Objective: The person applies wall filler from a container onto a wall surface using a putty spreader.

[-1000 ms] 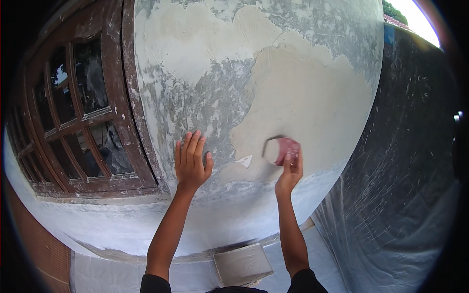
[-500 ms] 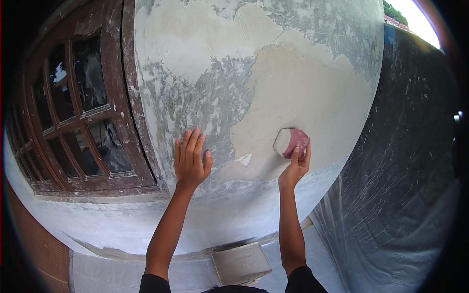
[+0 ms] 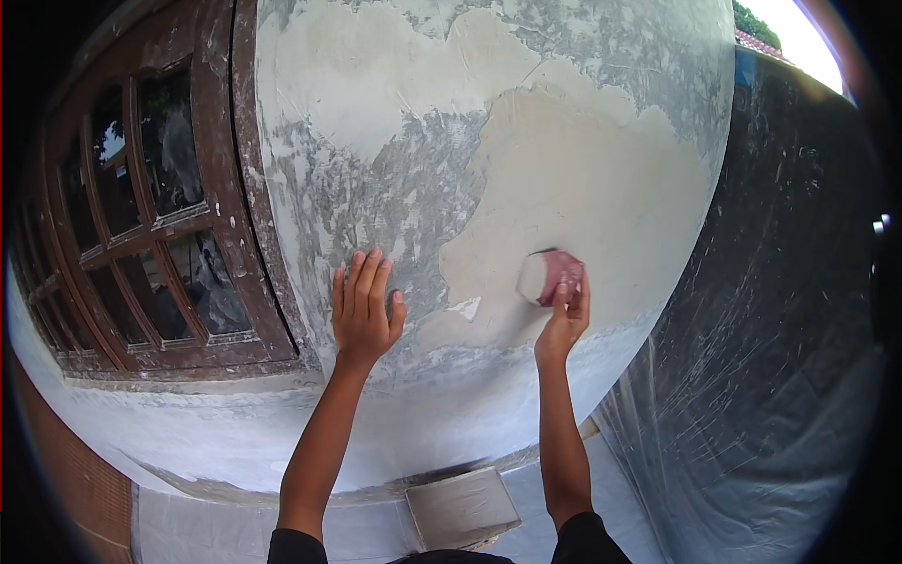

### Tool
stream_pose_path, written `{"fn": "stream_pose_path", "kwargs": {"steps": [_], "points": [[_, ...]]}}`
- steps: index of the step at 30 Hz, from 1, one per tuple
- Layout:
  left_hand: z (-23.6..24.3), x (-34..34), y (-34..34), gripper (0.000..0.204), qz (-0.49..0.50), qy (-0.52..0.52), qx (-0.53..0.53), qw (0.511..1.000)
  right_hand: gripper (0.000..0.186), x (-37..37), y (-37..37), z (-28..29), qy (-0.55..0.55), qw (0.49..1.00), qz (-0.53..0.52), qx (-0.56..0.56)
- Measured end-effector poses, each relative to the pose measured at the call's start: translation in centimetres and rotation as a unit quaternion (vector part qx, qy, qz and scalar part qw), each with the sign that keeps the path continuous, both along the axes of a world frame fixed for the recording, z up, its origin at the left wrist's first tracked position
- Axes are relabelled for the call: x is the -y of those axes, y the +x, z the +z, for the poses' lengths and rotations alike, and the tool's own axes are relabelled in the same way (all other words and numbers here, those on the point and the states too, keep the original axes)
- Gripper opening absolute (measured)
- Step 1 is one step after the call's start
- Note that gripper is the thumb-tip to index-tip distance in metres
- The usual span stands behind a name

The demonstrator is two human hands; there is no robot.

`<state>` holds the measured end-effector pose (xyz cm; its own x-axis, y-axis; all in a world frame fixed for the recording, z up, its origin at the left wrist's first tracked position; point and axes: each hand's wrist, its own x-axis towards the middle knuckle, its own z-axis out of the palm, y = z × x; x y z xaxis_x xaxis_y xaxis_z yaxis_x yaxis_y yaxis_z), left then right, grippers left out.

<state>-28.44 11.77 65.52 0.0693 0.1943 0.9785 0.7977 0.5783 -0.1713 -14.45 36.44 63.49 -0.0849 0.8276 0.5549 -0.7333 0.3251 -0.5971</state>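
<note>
My right hand (image 3: 563, 324) grips a reddish putty spreader (image 3: 562, 274) by its lower right side, thumb in front. Pale filler covers the spreader's left part. It is held against or very close to the smooth beige patch of filler (image 3: 573, 179) on the wall; whether its edge touches cannot be made out. Farther left, my left hand (image 3: 365, 315) lies flat with fingers stretched upward on the bare, mottled grey part of the wall (image 3: 376, 207). A small whitish chip-shaped spot (image 3: 465, 307) shows at the patch's lower left edge.
A brown wooden window frame (image 3: 216, 235) with glass panes borders the wall on the left. Dark plastic sheeting (image 3: 761, 282) hangs at the right. Below, a rectangular, filler-coloured box or block (image 3: 464, 508) sits on pale sheeting (image 3: 254, 531) along the wall's foot.
My right hand and the spreader have shifted slightly left across the patch, and the spreader's angle has changed a little. My left hand stays at the same place on the wall.
</note>
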Motion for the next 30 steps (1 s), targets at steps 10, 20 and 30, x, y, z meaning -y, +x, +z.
{"fn": "stream_pose_path", "kwargs": {"steps": [10, 20, 30], "points": [[0.1, 0.0, 0.0, 0.045, 0.009, 0.011, -0.003, 1.000, 0.050, -0.8, 0.2, -0.7, -0.032, 0.998, 0.009, -0.048], [0.0, 0.2, 0.0, 0.047, 0.004, -0.005, 0.003, 1.000, 0.048, -0.3, 0.8, -0.2, -0.017, 0.999, 0.003, -0.051], [0.0, 0.1, -0.2, 0.047, 0.005, -0.002, 0.004, 1.000, 0.045, 1.0, 0.1, 2.2, 0.034, 0.999, 0.029, -0.006]]}}
